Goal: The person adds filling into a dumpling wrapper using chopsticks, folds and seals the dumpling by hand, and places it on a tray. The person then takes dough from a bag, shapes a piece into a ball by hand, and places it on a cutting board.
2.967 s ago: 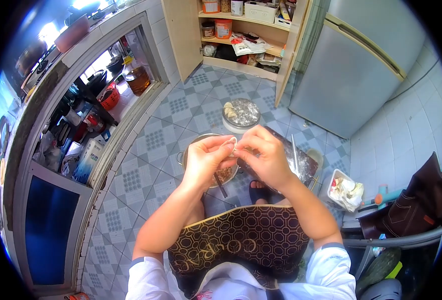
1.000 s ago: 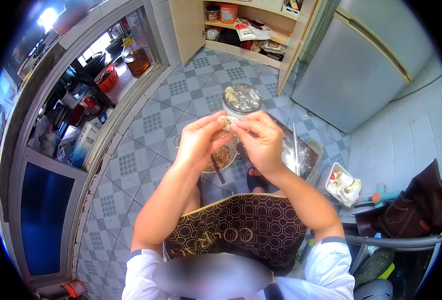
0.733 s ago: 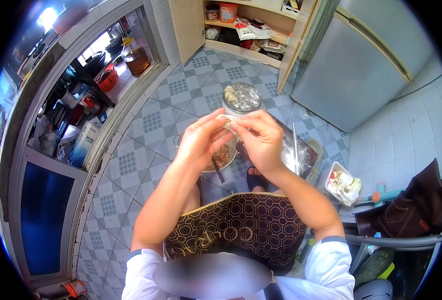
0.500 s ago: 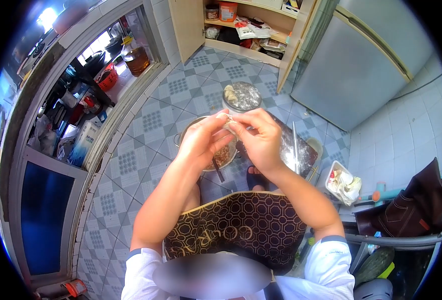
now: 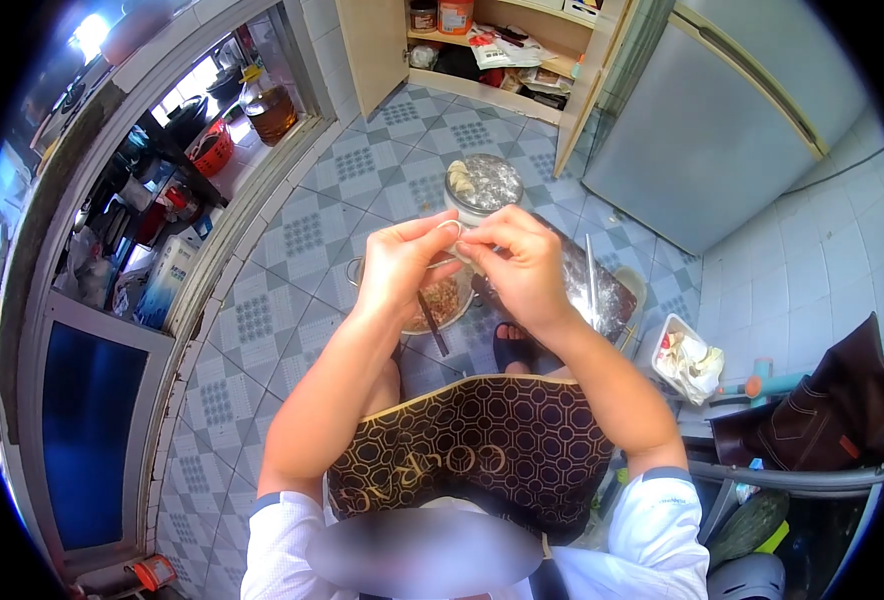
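Observation:
In front of my chest, both hands pinch a small pale dumpling (image 5: 454,229), largely covered by the fingers. My left hand (image 5: 402,262) is closed on its left side, thumb and forefinger at the edge. From the right, the fingertips of my right hand (image 5: 518,262) press on the dough. Below the hands is a bowl of minced filling (image 5: 450,302), with a dark slim utensil (image 5: 434,325) leaning in it. Just beyond, several shaped dumplings (image 5: 460,180) lie along the left side of a round floured tray (image 5: 494,182).
At right is a floured dark board (image 5: 614,306) with a long silvery tool (image 5: 592,275) on it. A white bin (image 5: 674,345) stands beside the wall. Ahead are an open cupboard (image 5: 442,78) and a fridge (image 5: 692,130); an oil jug (image 5: 270,112) sits on the left ledge.
The fingers have shifted slightly on the dumpling, and the right fingertips sit closer along its edge. My left hand has turned a little, leaving more of the filling visible.

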Action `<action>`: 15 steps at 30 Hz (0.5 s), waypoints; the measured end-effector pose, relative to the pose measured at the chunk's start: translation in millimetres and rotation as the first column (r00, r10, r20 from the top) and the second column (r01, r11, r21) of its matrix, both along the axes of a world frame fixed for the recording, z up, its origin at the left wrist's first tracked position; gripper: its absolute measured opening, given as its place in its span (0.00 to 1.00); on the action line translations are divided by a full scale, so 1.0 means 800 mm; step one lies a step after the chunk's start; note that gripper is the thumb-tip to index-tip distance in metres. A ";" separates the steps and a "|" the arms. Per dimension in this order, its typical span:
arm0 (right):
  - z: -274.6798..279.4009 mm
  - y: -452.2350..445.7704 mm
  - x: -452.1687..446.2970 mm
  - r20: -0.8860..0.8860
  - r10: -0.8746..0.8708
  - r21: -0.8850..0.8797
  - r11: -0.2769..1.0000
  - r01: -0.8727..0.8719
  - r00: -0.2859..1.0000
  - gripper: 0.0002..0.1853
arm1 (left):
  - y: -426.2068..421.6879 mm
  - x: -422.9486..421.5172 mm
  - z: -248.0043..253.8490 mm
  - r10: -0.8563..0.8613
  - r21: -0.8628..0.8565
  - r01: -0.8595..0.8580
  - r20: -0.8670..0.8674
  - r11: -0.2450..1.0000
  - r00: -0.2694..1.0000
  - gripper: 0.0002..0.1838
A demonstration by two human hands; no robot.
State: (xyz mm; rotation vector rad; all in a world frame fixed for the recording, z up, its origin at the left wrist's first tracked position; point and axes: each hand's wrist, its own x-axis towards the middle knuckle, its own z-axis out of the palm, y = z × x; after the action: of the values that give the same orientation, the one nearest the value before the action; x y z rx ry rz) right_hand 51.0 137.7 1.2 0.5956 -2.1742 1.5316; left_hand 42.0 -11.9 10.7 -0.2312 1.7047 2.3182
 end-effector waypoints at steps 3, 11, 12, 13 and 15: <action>0.001 0.004 -0.001 -0.048 0.003 0.059 0.998 0.000 0.999 0.05 | -0.002 -0.004 -0.004 -0.021 -0.078 0.018 -0.038 0.997 0.999 0.17; 0.006 0.008 0.000 -0.119 -0.019 0.221 0.974 0.045 0.993 0.03 | -0.005 -0.007 -0.010 -0.100 -0.233 0.067 -0.130 0.970 0.986 0.13; 0.005 0.009 0.000 -0.115 -0.012 0.233 0.972 0.038 0.993 0.03 | -0.006 -0.006 -0.009 -0.142 -0.291 0.096 -0.140 0.952 0.980 0.14; 0.006 0.010 0.000 -0.114 -0.011 0.234 0.972 0.038 0.993 0.03 | -0.006 -0.006 -0.008 -0.142 -0.291 0.096 -0.139 0.952 0.980 0.14; 0.008 0.012 0.000 -0.075 -0.010 0.228 0.973 0.027 0.997 0.03 | -0.008 -0.004 -0.003 -0.174 -0.266 0.137 -0.123 0.954 0.977 0.14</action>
State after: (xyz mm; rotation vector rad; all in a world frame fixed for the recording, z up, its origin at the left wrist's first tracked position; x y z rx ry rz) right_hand 51.2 147.0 7.7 0.6906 -2.3099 1.2381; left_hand 39.1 -17.9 8.1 0.0276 2.0160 2.0431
